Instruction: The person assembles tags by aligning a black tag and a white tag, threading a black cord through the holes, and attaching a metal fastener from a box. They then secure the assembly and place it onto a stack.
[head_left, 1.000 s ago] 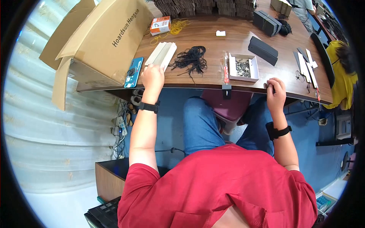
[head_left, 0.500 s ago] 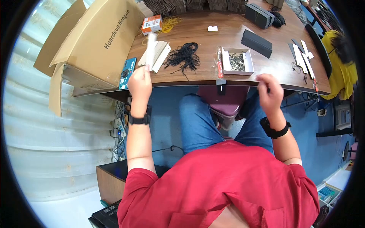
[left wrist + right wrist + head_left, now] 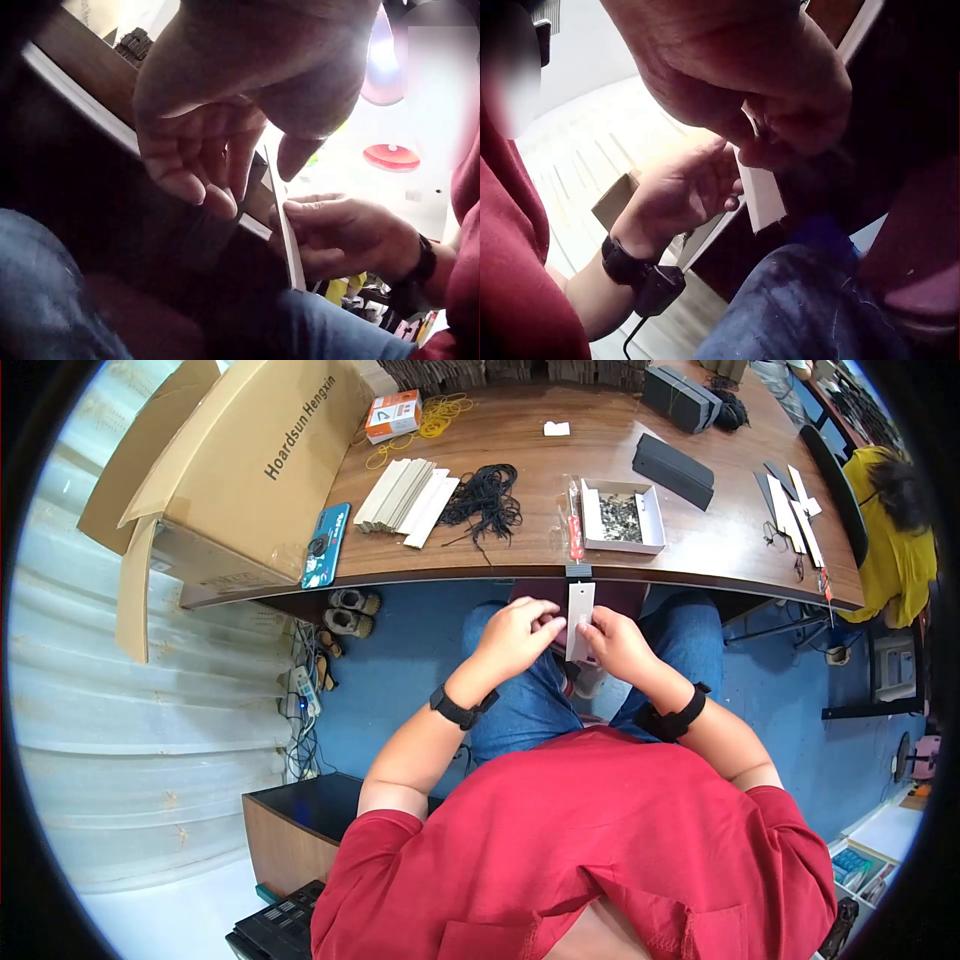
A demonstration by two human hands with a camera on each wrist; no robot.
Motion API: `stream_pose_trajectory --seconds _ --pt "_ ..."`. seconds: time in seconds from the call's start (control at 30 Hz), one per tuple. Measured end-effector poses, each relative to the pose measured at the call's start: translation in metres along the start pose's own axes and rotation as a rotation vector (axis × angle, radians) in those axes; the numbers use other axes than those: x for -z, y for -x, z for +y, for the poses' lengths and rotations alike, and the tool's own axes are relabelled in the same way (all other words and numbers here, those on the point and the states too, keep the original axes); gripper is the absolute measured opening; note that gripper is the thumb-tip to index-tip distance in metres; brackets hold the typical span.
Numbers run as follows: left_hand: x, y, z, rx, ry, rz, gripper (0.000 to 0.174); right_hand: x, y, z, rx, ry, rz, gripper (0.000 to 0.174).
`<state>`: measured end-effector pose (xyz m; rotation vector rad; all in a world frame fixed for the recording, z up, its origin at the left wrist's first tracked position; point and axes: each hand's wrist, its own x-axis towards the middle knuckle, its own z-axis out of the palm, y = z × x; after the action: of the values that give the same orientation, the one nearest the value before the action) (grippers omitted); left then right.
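Observation:
A flat white strip (image 3: 580,622) with a small hole near its top end stands in front of the table edge. My right hand (image 3: 617,641) pinches its right side between thumb and fingers. On the other side, my left hand (image 3: 519,637) is held close with loosely bent fingers. The left wrist view shows the strip (image 3: 291,247) edge-on, with the left thumb (image 3: 296,156) right beside its upper end. Just above the strip, a black fixture (image 3: 578,571) sits at the table edge.
A pile of pale strips (image 3: 395,497) lies beside black cords (image 3: 483,503). Near the fixture are a red-handled tool (image 3: 575,538) and an open white box (image 3: 650,520) of small dark pieces. A blue packet (image 3: 327,545) and large carton (image 3: 250,490) are at left, black pieces (image 3: 673,472) at right.
My left hand took a white strip from the pile and carried it right, in front of the fixture. My right hand moved left and now pinches it; the left fingers have loosened.

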<state>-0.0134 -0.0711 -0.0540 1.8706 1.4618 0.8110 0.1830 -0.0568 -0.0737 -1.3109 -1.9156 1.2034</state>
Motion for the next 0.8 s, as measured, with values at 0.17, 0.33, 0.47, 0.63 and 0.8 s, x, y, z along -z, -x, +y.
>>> stream_pose_trajectory --seconds 0.17,0.33,0.47,0.63,0.8 --pt "-0.016 -0.015 0.003 -0.055 0.066 0.096 0.02 0.0 -0.005 0.0 -0.033 0.066 0.009 0.021" --pt "-0.033 -0.011 -0.003 -0.062 0.069 0.121 0.014 0.002 -0.005 0.01 -0.04 0.092 -0.044 0.024" --pt "-0.032 -0.011 -0.002 -0.09 0.035 0.175 0.014 0.002 -0.006 0.005 -0.014 0.166 -0.013 0.024" --pt "-0.031 -0.016 -0.006 -0.054 0.085 0.201 0.017 -0.004 -0.009 0.009 -0.02 0.097 0.04 0.026" --pt "-0.014 -0.027 0.0 0.015 -0.121 0.232 0.018 0.004 -0.027 0.006 -0.085 0.415 0.064 0.04"
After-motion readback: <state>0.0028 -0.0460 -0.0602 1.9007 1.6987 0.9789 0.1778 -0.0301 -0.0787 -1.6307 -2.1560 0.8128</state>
